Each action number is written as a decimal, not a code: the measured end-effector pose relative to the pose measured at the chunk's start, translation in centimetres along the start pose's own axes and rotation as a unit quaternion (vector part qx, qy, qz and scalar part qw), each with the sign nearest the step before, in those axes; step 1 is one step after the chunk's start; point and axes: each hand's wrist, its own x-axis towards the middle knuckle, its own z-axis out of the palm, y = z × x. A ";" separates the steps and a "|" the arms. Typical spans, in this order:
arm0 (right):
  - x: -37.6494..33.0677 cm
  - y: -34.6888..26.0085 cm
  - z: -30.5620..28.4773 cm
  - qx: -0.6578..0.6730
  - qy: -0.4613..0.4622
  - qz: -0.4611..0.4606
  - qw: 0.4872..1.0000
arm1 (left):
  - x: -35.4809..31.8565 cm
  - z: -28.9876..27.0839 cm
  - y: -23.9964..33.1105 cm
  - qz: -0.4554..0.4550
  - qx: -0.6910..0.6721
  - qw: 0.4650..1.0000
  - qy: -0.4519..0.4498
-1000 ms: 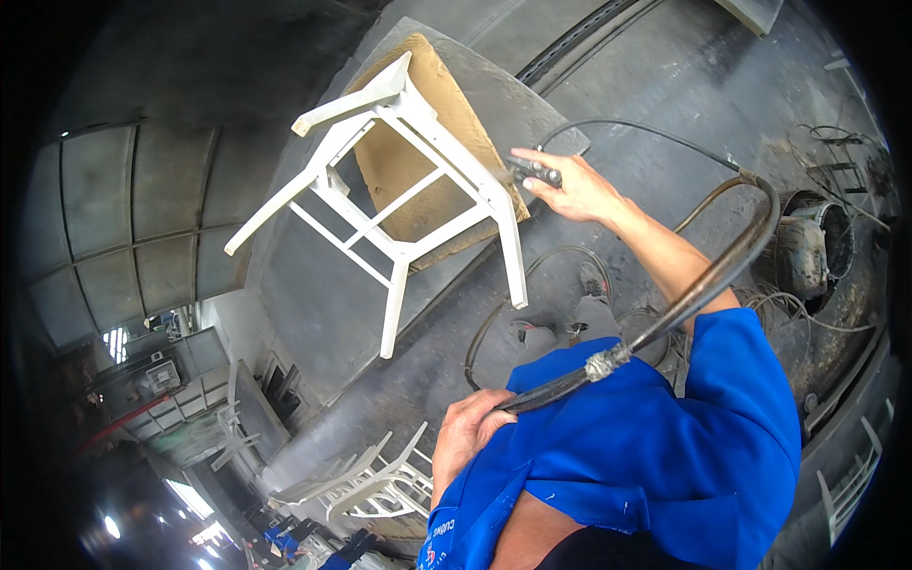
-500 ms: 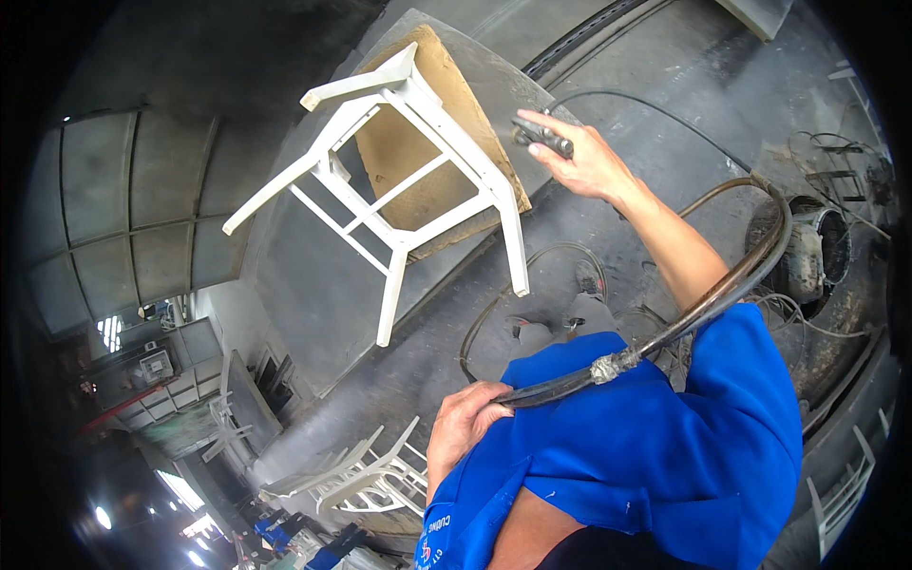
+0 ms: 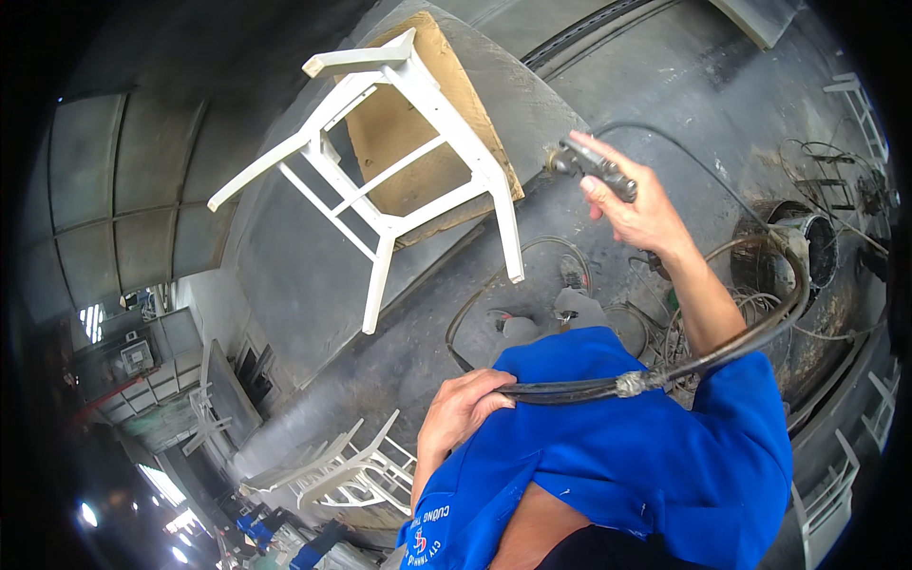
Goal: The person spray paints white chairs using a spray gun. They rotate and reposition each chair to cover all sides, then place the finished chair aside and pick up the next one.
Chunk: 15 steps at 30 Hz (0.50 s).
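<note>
My right hand (image 3: pixel 648 214) is closed around a dark metal spray gun (image 3: pixel 600 171), its nozzle toward the chair frame but apart from it. A thin hose arcs away behind the gun. Low in front of my body, my left hand (image 3: pixel 461 407) is wrapped round a dark hose bundle (image 3: pixel 560 390), bound with a pale wrapping and looping over my right forearm. The white chair frame (image 3: pixel 437 112) rests with its legs sticking outward, several rails joining them. Under it lies a brown cardboard sheet (image 3: pixel 389 142). Neither hand touches the frame.
A grey board (image 3: pixel 285 256) supports the cardboard. More white chair frames (image 3: pixel 347 475) stand at the lower left, others (image 3: pixel 831 494) along the right edge. A dirty drum (image 3: pixel 788 252) sits at the right among tangled hoses. Hoses also cross the floor near my feet.
My right hand has moved the spray gun right and downward, farther from the chair frame. My left hand keeps its hold on the hose bundle. The whole view has shifted slightly.
</note>
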 end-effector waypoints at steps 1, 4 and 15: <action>-0.2 -1.3 0.4 0.007 0.019 -0.052 0.998 | 0.0 -0.1 -0.2 0.016 0.011 1.000 -0.002; 0.2 -4.7 1.6 -0.010 0.028 -0.137 0.990 | -0.2 -0.2 -0.8 0.047 0.017 0.999 -0.010; -4.7 -4.7 8.3 -0.262 -0.045 -0.207 0.942 | -1.7 -0.8 -4.1 0.110 -0.049 0.993 -0.012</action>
